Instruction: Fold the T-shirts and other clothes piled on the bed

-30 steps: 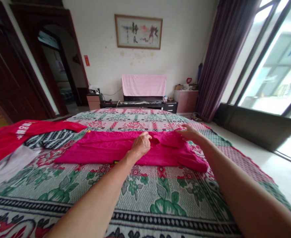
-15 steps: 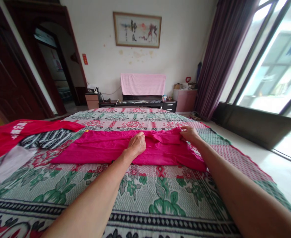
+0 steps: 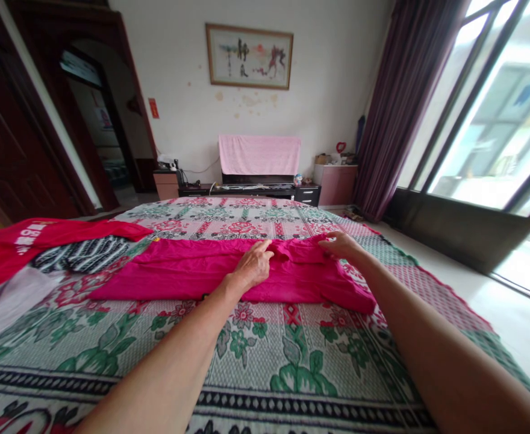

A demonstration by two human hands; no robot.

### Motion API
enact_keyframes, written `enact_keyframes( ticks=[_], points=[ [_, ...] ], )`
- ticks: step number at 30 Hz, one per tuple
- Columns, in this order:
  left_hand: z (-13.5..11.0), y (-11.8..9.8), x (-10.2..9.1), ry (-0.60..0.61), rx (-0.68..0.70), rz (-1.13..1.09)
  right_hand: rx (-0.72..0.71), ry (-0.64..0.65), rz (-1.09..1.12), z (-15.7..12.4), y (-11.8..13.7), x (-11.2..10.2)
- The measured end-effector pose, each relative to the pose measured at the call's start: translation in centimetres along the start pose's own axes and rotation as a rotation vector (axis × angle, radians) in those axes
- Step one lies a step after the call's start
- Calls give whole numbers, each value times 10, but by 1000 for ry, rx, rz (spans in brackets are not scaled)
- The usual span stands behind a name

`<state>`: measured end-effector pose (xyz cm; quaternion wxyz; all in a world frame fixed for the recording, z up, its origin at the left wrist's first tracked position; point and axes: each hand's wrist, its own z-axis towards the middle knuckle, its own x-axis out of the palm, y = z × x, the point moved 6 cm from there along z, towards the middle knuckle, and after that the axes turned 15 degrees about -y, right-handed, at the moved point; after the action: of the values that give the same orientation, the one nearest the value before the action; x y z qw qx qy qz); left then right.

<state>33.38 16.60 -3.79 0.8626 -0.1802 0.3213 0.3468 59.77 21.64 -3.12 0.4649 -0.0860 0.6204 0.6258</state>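
Note:
A bright pink garment lies folded into a long, wrinkled strip across the patterned bedspread. My left hand rests on the middle of it, the index finger stretched out and the other fingers slightly apart against the cloth. At the garment's far right part, my right hand has its thumb and fingers closed on a bunched bit of fabric. Small raised creases show between the two hands. The kind of garment cannot be made out.
To the left lie a red garment with white print, a black-and-white patterned cloth and a pale garment. Beyond the bed stand a low black cabinet and a pink towel-covered screen. A window is on the right.
My left hand has shifted slightly right, and its pinched fingers have straightened on the cloth. My right hand has moved a little left, with the fabric gathered near it.

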Motion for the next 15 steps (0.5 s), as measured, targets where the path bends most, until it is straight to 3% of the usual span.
enact_keyframes(
  ticks=[3, 6, 10, 15],
  points=[
    [-1, -4, 4, 43, 32, -17, 10, 31, 63, 0, 1, 4],
    [0, -6, 6, 70, 22, -48, -11, -37, 143, 0, 5, 1],
    [4, -9, 0, 20, 7, -84, 21, -96, 303, -5, 5, -6],
    [6, -14, -5, -45, 1, -107, 112, -22, 457, -9, -1, -8]
  ],
)
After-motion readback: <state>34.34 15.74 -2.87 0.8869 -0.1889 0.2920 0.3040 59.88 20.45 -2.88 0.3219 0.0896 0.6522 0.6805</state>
